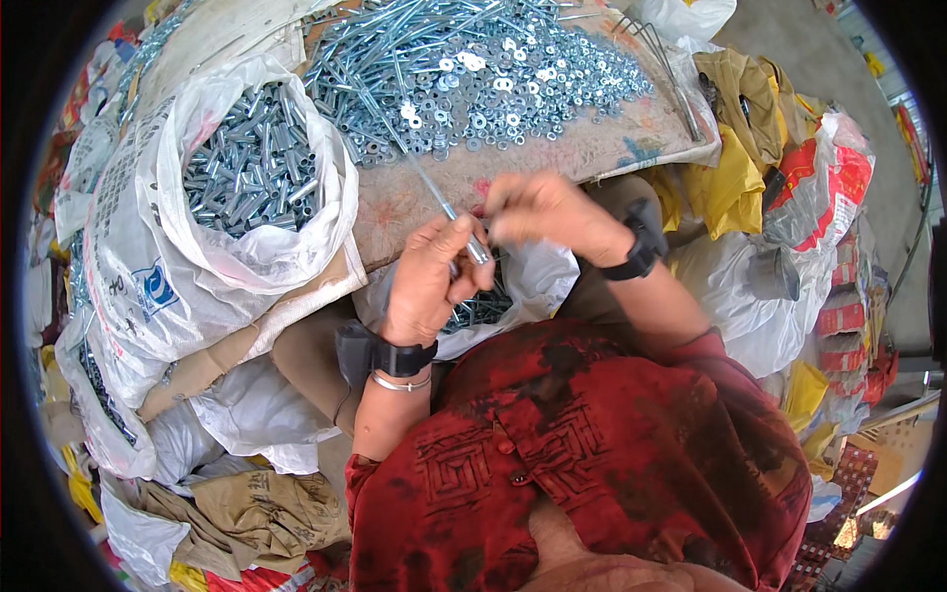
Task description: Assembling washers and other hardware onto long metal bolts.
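Note:
My left hand (426, 274) is closed around a thin threaded metal rod (434, 189), which slants up and away toward the pile on the table. A shiny metal sleeve (478, 251) sits at the rod's near end, between my left fingers. Just right of it, my right hand (552, 215) is raised, its fingers bent and smeared by motion; whether they hold anything does not show. Below both hands an open white bag (547, 279) with metal parts in it lies between my knees, partly hidden by my left hand.
A large white woven bag (340, 202) full of short metal tubes (252, 163) stands at the left. Loose washers and nuts (503, 94) and long rods (360, 49) cover the far part of the cloth-topped table (395, 202). Bent wire rods (666, 74) and stacked sacks (735, 187) are at the right.

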The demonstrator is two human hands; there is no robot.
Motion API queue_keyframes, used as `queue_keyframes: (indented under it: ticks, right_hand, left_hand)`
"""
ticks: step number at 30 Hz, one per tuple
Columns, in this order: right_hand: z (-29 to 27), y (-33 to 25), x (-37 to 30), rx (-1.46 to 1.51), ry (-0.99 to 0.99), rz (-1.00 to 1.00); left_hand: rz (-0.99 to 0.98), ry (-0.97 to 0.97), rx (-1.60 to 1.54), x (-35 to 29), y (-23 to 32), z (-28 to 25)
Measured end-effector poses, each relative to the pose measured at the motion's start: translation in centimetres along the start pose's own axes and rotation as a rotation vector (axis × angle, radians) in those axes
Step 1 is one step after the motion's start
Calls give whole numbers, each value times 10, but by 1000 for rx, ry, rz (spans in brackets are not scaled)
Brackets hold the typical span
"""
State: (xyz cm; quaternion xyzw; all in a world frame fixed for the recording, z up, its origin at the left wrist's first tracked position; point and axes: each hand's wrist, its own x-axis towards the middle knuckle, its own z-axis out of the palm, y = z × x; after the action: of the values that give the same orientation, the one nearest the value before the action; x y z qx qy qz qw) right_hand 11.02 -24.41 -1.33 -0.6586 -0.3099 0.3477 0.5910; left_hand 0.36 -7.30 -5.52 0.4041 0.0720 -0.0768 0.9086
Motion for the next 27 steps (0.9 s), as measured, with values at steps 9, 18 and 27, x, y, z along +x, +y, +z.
queue_keyframes:
  ticks: [9,18,27]
  right_hand:
    - [-106,37,11,-1114,482,-240]
    - [-93,27,19,-1299,558,-53]
    - [-90,19,15,-869,320,-13]
  left_hand:
    - [-25,-112,244,10,-13,3]
    - [-20,-63,330,15,-20,0]
    - [53,-24,407,12,-20,-2]
